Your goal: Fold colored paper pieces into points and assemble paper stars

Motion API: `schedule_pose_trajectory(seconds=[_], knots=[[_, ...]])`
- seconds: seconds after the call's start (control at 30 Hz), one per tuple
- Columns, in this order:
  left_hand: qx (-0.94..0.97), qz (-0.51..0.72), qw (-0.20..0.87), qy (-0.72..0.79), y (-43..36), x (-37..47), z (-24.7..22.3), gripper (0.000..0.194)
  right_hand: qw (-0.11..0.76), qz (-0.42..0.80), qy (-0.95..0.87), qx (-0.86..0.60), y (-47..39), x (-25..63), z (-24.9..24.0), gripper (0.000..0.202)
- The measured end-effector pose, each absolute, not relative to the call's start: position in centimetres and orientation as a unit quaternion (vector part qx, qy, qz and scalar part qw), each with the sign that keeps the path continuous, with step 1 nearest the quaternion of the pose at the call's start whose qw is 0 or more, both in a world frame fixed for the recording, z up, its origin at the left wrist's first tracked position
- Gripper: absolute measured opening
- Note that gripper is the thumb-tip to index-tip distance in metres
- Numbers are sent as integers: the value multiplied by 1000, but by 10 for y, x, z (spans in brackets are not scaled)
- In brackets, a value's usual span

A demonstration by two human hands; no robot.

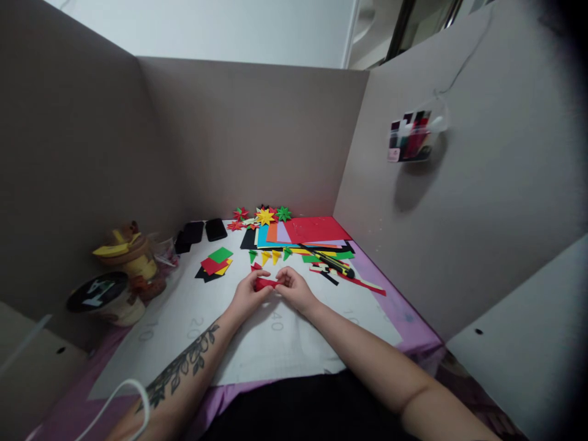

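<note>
A small folded red paper (264, 283) is pinched between my left hand (250, 293) and my right hand (294, 289), above the white sheet in the middle of the table. The fingers of both hands are closed on it, and they partly hide its shape. Just beyond my left fingertips lies another red piece (256, 266). Small folded pieces stand in a row behind the hands: a green one (253, 256), yellow ones (276, 256) and a second green one (287, 253). Loose paper squares (214, 265) in red, green, yellow and black lie to the left.
Coloured sheets (316, 229) and finished paper stars (265, 216) lie at the back. A cutter (335, 264) and paper strips (367, 285) are at the right. Dark phones (215, 229), a lidded tub (108, 299) and a pot (138, 260) stand left.
</note>
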State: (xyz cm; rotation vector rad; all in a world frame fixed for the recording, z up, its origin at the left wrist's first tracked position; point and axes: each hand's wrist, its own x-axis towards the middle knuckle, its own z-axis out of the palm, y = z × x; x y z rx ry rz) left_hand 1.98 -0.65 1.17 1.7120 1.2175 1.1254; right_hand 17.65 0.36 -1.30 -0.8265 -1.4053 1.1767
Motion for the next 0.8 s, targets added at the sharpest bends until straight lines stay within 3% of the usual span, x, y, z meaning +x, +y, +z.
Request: schedule_pose_trajectory(seconds=[0.1, 0.33, 0.8], knots=[[663, 448, 363, 478, -6, 19, 8, 43, 529, 473, -608, -355, 2, 175, -15, 21], [669, 435, 369, 476, -6, 20, 7, 43, 535, 439, -620, -370, 4, 174, -19, 26], [688, 399, 307, 522, -6, 19, 6, 47, 523, 476, -605, -365, 4, 177, -16, 27]])
